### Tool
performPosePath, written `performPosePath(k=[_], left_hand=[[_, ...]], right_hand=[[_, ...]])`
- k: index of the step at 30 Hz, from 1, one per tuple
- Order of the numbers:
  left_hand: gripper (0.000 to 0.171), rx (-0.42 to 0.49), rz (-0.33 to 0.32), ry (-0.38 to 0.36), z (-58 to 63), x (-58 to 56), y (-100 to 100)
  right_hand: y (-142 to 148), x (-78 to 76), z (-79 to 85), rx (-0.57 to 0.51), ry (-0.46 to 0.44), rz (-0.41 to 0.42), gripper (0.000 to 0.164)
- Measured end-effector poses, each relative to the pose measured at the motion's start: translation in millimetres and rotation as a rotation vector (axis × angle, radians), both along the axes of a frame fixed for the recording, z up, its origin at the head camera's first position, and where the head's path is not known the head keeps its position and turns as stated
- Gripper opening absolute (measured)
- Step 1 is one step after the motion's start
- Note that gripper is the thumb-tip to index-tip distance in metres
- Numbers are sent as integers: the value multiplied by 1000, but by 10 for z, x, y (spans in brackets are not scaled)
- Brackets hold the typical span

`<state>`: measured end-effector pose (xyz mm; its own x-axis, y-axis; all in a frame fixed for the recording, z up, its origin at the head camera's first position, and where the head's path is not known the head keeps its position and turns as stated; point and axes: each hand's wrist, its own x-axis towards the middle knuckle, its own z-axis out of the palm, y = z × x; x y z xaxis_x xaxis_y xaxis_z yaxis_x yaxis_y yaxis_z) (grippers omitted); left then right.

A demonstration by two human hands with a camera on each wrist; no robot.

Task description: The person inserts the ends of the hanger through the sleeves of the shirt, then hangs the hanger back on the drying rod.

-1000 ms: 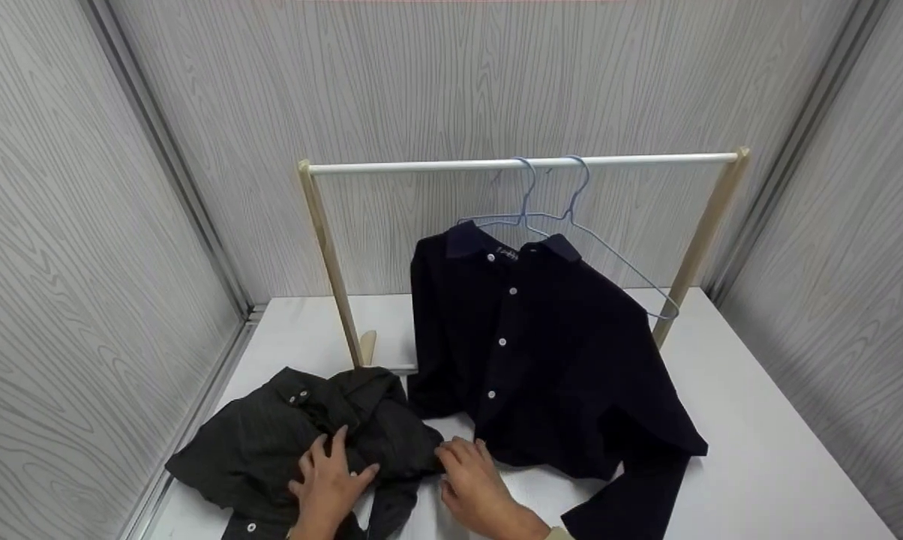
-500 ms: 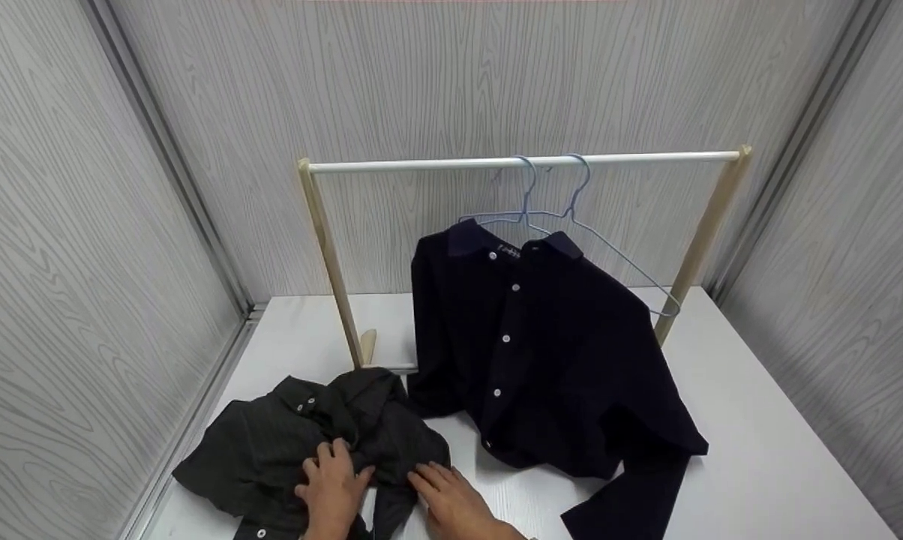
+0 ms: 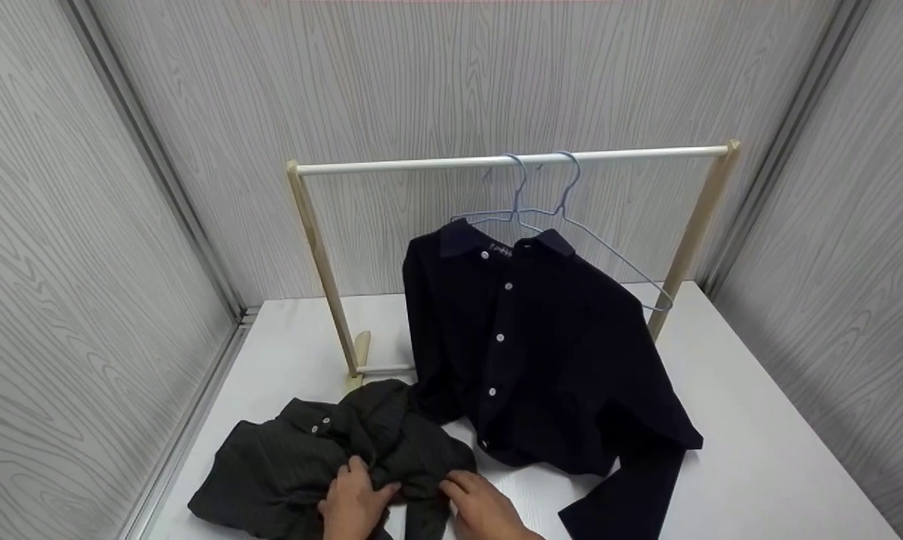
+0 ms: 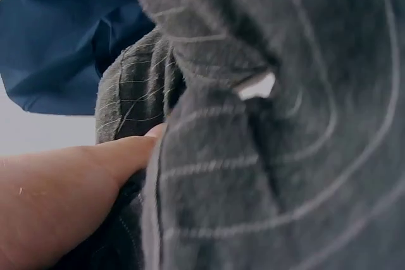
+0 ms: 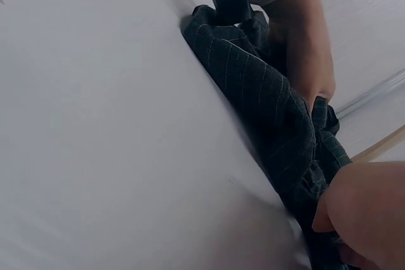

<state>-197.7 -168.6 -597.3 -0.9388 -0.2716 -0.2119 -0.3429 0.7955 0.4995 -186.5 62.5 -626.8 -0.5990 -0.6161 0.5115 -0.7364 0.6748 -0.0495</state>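
Observation:
A crumpled dark grey shirt [image 3: 271, 465] with thin pale stripes lies at the front left of the table. My left hand [image 3: 354, 499] pinches its cloth near the middle; in the left wrist view the thumb [image 4: 69, 194] reaches behind a fold. At the shirt's right edge, my right hand [image 3: 485, 506] holds the fabric between thumb and fingers. The right wrist view shows that hand [image 5: 373, 207] at the bunched striped cloth [image 5: 272, 112], the left forearm beyond it. Some fingertips are hidden. A navy shirt [image 3: 564, 337] with white buttons lies to the right, collar raised toward the rack.
A small rack with a white rail [image 3: 406, 163] and wooden legs [image 3: 695, 232] stands on the white table [image 3: 759, 450]. Two blue wire hangers [image 3: 616, 255] hang from the rail, partly behind the navy shirt. Wood-patterned panels [image 3: 436, 75] enclose the back and sides.
The grey shirt has shifted right and toward me along with both hands. My right hand left the shirt's edge, moved left onto it, then right again. The navy shirt stays nearly where it was.

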Motion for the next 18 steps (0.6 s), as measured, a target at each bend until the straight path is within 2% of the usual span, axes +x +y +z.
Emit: performPosePath(k=[7, 14, 18], left_hand=[[67, -29, -44, -40, -8, 90, 341], [67, -89, -92, 32, -39, 111, 724], [65, -103, -114, 31, -43, 101, 919]], right_hand=[[240, 94, -7, -51, -76, -110, 40], [449, 96, -76, -115, 23, -189, 38], [604, 97, -102, -145, 13, -201, 38]])
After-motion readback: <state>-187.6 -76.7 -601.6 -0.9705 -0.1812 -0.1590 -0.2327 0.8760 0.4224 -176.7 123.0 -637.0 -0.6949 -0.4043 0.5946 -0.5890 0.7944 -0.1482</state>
